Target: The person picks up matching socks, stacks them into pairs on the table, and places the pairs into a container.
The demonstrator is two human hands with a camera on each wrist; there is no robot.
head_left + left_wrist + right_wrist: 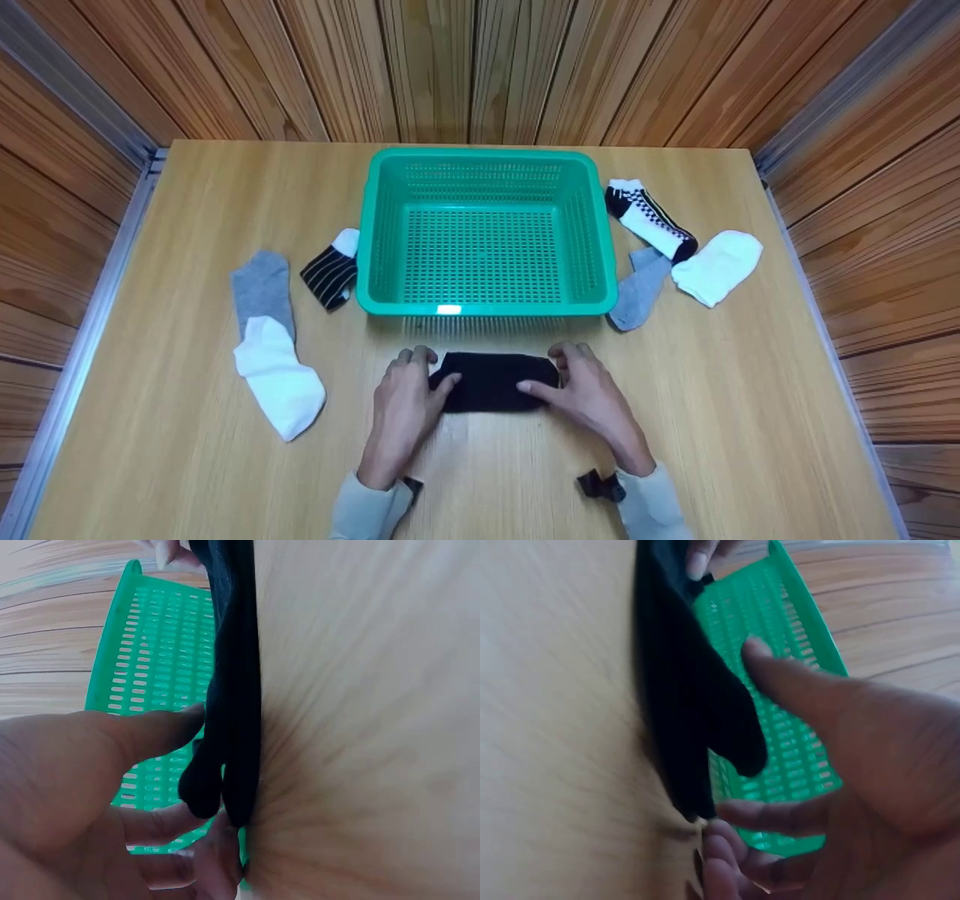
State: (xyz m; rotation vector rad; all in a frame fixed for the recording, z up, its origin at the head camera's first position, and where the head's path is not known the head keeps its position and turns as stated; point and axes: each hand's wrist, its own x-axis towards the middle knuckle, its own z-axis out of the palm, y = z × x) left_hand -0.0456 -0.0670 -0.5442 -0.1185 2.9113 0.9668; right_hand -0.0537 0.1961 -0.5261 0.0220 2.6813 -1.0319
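Two layers of black socks (491, 382) lie flat, one over the other, on the table just in front of the green basket. At their left end, my left hand (405, 405) pinches the socks, thumb on the upper layer and fingers at the tips, as the left wrist view shows. My right hand (592, 397) is at the other end. In the right wrist view its fingertips (724, 836) meet the lower layer's end, while its thumb (757, 652) stands off the fabric. The upper layer's end hangs apart from the lower one there.
The green basket (487, 308) stands behind the socks. Left of it lie a striped black sock (330, 274), a grey sock (262, 289) and a white sock (277, 379). To its right are a checkered sock (651, 221), another grey sock (640, 292) and another white sock (718, 268).
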